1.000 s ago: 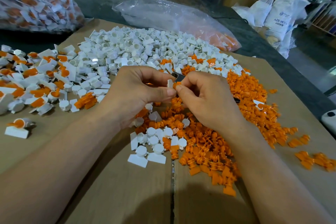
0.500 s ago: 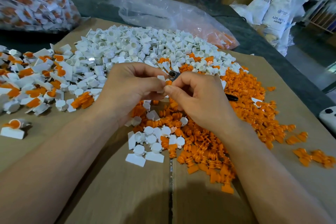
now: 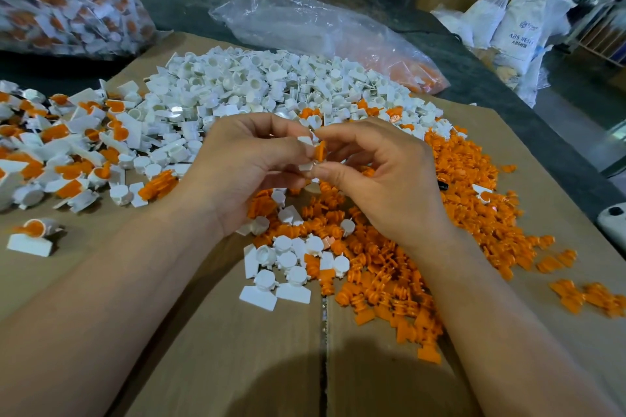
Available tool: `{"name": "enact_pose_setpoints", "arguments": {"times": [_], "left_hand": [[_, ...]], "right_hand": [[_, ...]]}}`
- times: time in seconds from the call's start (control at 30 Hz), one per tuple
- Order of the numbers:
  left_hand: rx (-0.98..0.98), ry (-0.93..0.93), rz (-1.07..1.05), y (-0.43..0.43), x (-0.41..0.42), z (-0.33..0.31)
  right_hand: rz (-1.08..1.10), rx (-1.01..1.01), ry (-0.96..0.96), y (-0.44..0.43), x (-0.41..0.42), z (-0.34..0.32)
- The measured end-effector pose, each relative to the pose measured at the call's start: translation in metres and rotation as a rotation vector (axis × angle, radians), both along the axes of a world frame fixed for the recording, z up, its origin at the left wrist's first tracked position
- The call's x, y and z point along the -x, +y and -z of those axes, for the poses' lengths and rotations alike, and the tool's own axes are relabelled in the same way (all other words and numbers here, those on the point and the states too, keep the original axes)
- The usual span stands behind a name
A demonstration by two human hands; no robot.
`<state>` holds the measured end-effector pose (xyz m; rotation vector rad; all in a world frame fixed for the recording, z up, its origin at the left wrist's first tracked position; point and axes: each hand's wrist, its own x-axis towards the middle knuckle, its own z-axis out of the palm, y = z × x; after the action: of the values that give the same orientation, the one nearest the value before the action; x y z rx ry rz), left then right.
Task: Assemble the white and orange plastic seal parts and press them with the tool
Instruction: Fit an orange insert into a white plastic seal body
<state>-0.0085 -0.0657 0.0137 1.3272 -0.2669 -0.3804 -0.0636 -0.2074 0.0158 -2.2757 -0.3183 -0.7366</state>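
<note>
Two hands meet above the cardboard sheet. The left hand pinches a white seal part between thumb and fingers. The right hand pinches an orange seal part, which touches the white one. The loose white pile lies behind the hands, and the orange pile lies beneath the right wrist.

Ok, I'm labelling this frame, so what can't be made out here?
Head view.
The white part and orange part: mostly covered by left hand and right hand; whether joined, cannot tell.
A black object behind right hand: mostly hidden.
The bag, top left: blurred, cut by edge.
A white device, right edge: cut off.
</note>
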Motion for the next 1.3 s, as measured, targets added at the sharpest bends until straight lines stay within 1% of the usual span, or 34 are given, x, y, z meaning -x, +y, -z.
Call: {"name": "enact_pose_setpoints", "arguments": {"times": [0.2,0.37,0.47,0.57,0.9,1.3], "left_hand": [[-0.007,0.007,0.022,0.0003,-0.0003,-0.0002],[0.044,0.033,0.050,0.0008,0.0011,-0.0014],[0.028,0.035,0.031,0.0003,-0.0002,-0.0010],[0.010,0.020,-0.002,0.0011,-0.0015,-0.0005],[-0.015,0.009,-0.044,0.0024,-0.0026,-0.0002],[-0.019,-0.006,0.040,0.0017,0.0010,-0.0026]], "right_hand": [[0.003,0.045,-0.006,-0.0027,-0.0011,0.0008],[-0.007,0.070,-0.044,-0.0033,-0.0022,0.0020],[-0.009,0.075,-0.042,-0.0044,-0.0028,0.0032],[-0.005,0.042,0.006,-0.0056,-0.0026,0.0028],[0.006,0.074,0.022,-0.0061,-0.0024,0.0028],[0.000,0.091,-0.054,-0.0069,-0.0030,0.0038]]}}
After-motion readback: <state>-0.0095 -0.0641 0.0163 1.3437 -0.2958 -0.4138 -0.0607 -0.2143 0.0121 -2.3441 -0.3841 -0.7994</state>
